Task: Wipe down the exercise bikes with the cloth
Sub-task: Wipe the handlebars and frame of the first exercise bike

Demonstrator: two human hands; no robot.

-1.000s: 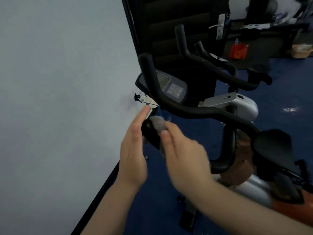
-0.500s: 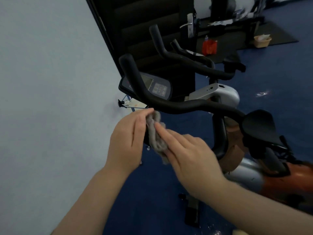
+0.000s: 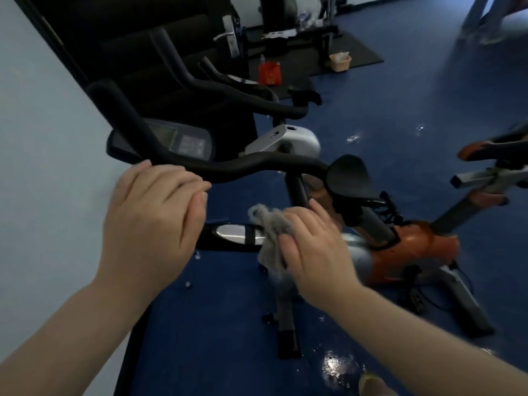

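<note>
The nearest exercise bike has an orange body (image 3: 414,247), a black saddle (image 3: 348,178), a console (image 3: 183,141) and a long black upper handlebar (image 3: 257,164). Below that runs a lower handlebar grip (image 3: 231,234) with a silver sensor strip. My right hand (image 3: 314,252) holds a crumpled grey cloth (image 3: 271,227) against the right end of this grip. My left hand (image 3: 154,218) covers the grip's left end with curled fingers, its thumb near the upper handlebar. The grip's end under the left hand is hidden.
A pale wall (image 3: 43,195) stands close on the left, a dark door (image 3: 128,38) behind the bike. A second bike's handlebars (image 3: 228,92) rise behind, a third bike (image 3: 491,150) is at the right. Blue floor with wet spots (image 3: 334,364); a red bag (image 3: 269,72) and basket (image 3: 340,62) far back.
The view has tilted down and right. My right hand slid the cloth to the right along the lower grip, uncovering the silver strip. My left hand has stayed at the grip's left end.
</note>
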